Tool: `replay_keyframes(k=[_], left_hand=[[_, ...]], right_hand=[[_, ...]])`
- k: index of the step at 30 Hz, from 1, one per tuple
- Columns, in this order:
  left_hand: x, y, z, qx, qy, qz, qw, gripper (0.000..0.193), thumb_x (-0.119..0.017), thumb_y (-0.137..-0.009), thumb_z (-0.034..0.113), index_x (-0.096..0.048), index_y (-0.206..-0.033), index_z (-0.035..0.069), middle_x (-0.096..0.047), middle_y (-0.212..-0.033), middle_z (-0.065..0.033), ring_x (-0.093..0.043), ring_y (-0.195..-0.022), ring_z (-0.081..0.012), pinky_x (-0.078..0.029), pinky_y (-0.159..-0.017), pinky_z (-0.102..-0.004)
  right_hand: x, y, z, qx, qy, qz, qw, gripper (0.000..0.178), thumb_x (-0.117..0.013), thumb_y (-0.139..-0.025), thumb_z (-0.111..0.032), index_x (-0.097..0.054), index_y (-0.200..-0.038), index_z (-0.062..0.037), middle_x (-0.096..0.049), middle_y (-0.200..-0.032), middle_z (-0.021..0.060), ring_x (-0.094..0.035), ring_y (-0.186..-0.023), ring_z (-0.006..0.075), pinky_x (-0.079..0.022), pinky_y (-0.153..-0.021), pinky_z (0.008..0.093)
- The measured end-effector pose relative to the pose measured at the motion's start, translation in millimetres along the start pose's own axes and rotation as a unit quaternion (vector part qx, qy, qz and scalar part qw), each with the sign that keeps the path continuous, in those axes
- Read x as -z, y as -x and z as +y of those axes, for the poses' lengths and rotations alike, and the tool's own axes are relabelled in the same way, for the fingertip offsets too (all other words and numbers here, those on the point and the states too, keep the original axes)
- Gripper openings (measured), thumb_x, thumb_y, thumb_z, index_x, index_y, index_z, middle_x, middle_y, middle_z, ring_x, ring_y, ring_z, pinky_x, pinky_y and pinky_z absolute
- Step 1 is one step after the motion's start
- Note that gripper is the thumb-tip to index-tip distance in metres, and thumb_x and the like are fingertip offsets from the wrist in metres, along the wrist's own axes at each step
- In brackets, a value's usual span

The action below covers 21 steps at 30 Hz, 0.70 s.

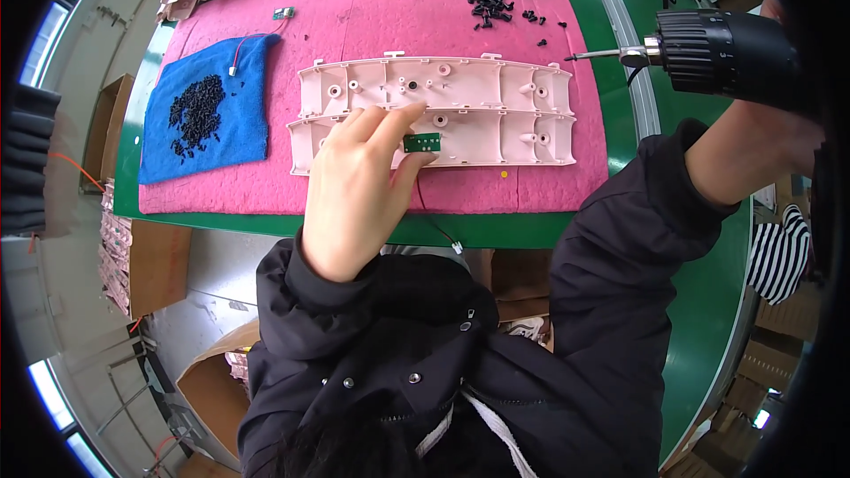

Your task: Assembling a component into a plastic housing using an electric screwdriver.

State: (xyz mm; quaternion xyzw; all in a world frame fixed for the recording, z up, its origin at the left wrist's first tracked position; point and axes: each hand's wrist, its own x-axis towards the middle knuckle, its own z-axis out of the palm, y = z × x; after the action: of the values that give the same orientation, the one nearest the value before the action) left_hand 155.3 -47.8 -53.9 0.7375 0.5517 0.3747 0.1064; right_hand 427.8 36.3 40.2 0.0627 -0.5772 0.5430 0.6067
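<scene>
My left hand (359, 168) pinches a small green circuit board (422, 142) between thumb and fingertips. The board is above the nearer of two long pale pink plastic shells (474, 137). A thin dark cable ending in a white connector (457, 248) hangs below that hand over the mat's near edge. My right hand (801, 137) grips a black electric screwdriver (726, 53) at the upper right; the tool hides most of its fingers. The screwdriver's bit points left, its tip close to the right end of the farther pink shell (381, 88).
Under the shells lies a pink foam mat (354, 18) on a green table (699, 301). A blue cloth (239, 124) holds a heap of small black screws (197, 115). Larger black screws (487, 2) are scattered at the far right. Another small board (283, 13) lies near the cloth.
</scene>
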Motion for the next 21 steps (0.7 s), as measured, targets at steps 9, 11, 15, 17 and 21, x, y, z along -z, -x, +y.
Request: replay_keyframes(k=[9, 11, 15, 17, 21], left_hand=[[-6.7, -0.4, -19.9, 0.012, -0.015, 0.038, 0.999, 0.022, -0.072, -0.058, 0.002, -0.065, -0.079, 0.001, -0.059, -0.073, -0.0092, -0.057, -0.066, -0.0238, -0.044, -0.059, -0.0313], [-6.3, 2.1, -21.5, 0.023, -0.007, 0.046, 0.999, 0.021, -0.072, -0.057, 0.002, -0.065, -0.077, 0.001, -0.058, -0.073, -0.009, -0.056, -0.066, -0.0234, -0.044, -0.059, -0.0313], [-1.1, 0.6, -27.1, -0.006, -0.029, 0.023, 0.999, 0.021, -0.072, -0.058, 0.002, -0.065, -0.078, 0.001, -0.058, -0.073, -0.0083, -0.055, -0.069, -0.0231, -0.043, -0.059, -0.031], [2.2, 2.0, -32.0, -0.011, -0.012, 0.028, 0.999, 0.02, -0.071, -0.059, 0.002, -0.065, -0.078, 0.001, -0.057, -0.073, -0.0081, -0.055, -0.069, -0.023, -0.043, -0.059, -0.031], [5.2, 8.5, -52.7, -0.032, 0.041, 0.038, 0.998, 0.018, -0.069, -0.062, 0.0, -0.064, -0.079, 0.0, -0.056, -0.074, -0.008, -0.055, -0.07, -0.0229, -0.043, -0.059, -0.0312]], right_hand=[[-17.9, -1.5, 20.1, -0.007, 0.019, -0.012, 1.0, 0.07, -0.055, -0.072, -0.059, -0.043, -0.108, 0.0005, -0.044, -0.062, 0.0009, -0.042, -0.044, 0.0104, -0.039, -0.055, 0.0265], [-23.6, -3.4, 25.5, -0.009, 0.023, -0.017, 1.0, 0.07, -0.055, -0.072, -0.059, -0.042, -0.108, 0.0005, -0.044, -0.062, 0.0009, -0.042, -0.044, 0.0104, -0.039, -0.055, 0.0266], [-43.1, -9.1, 39.4, -0.016, 0.035, -0.028, 0.999, 0.071, -0.055, -0.072, -0.059, -0.042, -0.108, 0.0006, -0.044, -0.062, 0.0009, -0.042, -0.044, 0.0104, -0.039, -0.055, 0.0266], [-4.6, -20.4, 6.4, -0.019, 0.042, -0.035, 0.998, 0.072, -0.055, -0.072, -0.06, -0.042, -0.109, 0.0006, -0.044, -0.062, 0.0008, -0.042, -0.044, 0.0104, -0.039, -0.055, 0.0266], [-46.7, -23.6, 43.8, -0.026, 0.053, -0.048, 0.997, 0.073, -0.055, -0.071, -0.06, -0.042, -0.109, 0.0007, -0.044, -0.062, 0.0008, -0.042, -0.044, 0.0104, -0.039, -0.056, 0.0267]])
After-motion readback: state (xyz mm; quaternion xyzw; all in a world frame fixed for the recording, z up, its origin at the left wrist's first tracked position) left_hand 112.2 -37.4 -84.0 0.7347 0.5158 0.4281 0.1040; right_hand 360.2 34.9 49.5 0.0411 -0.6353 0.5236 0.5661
